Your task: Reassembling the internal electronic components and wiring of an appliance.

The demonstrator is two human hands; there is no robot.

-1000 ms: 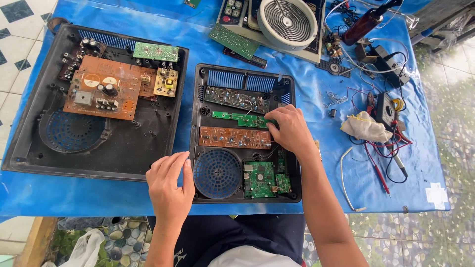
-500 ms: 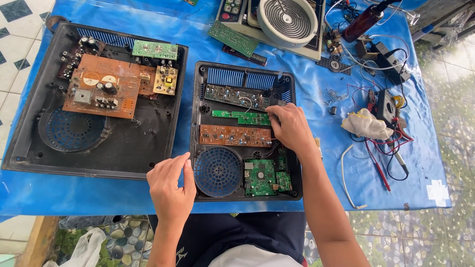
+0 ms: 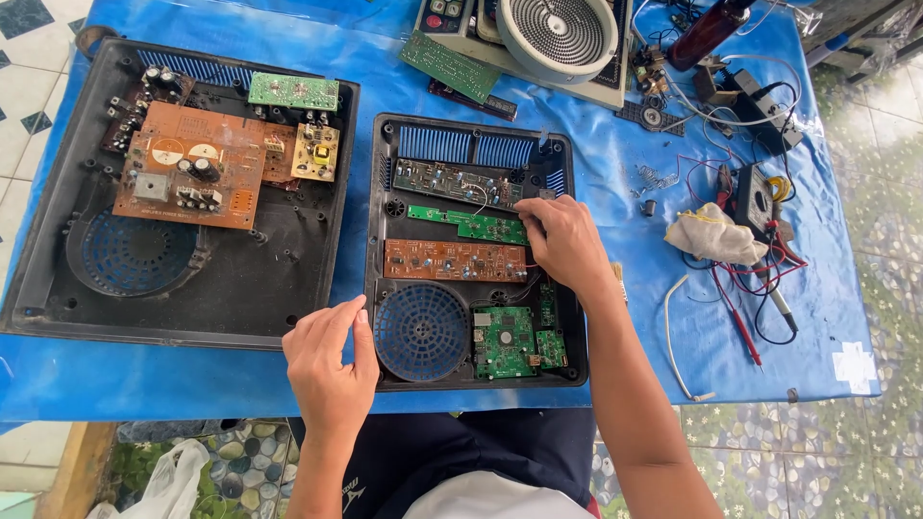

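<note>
Blue plastic sheet (image 3: 288, 384) spread over a table, lit by daylight. White-and-dark tiled floor (image 3: 29, 38) at left, pebble-patterned floor (image 3: 865, 452) at right and below.

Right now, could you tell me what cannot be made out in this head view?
- What the right hand fingertips grip: hidden by the hand itself.
- Small casing lower-left rim: covered by the left hand.
- Round coil: cut by the top edge.

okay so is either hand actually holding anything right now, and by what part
Nothing is lifted. The right hand rests its fingertips on the right end of the narrow green circuit board; the left hand steadies the small black case at its front left corner.
</note>
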